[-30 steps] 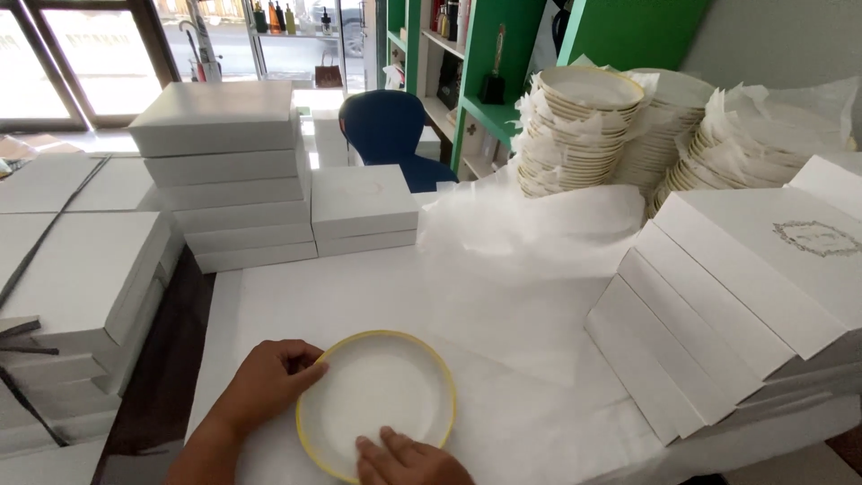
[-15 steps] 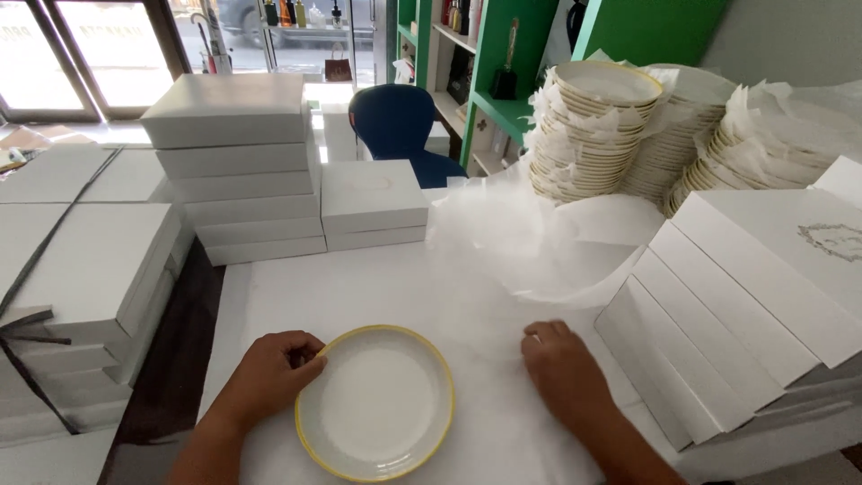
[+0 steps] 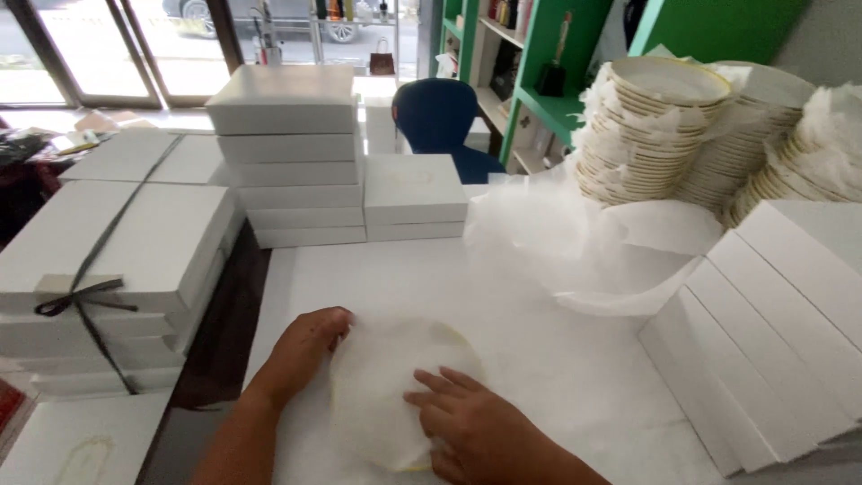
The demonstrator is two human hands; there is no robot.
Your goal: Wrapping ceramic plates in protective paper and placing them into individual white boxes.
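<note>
Wrapping step, lower centre of the frame: the left hand (image 3: 301,355) is steadying the rim of a gold-edged plate (image 3: 404,395) while the right hand (image 3: 476,427), fingers spread flat and clamped on nothing, is pressing a tissue sheet (image 3: 382,386) over it. The next move probably calls for tucking the tissue under the rim. The paper-covered counter (image 3: 557,359) is carrying white boxes (image 3: 287,153) at upper left and stacked plates (image 3: 646,126) at upper right, before green shelves (image 3: 539,54).

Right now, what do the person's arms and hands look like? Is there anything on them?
Both arms are bare as far as the picture shows: no sleeves, no gloves. The left hand and the right hand carry no rings, watch or bracelet that can be seen. The fingernails look short and plain. Only the forearms show; anything worn higher up is out of view.
</note>
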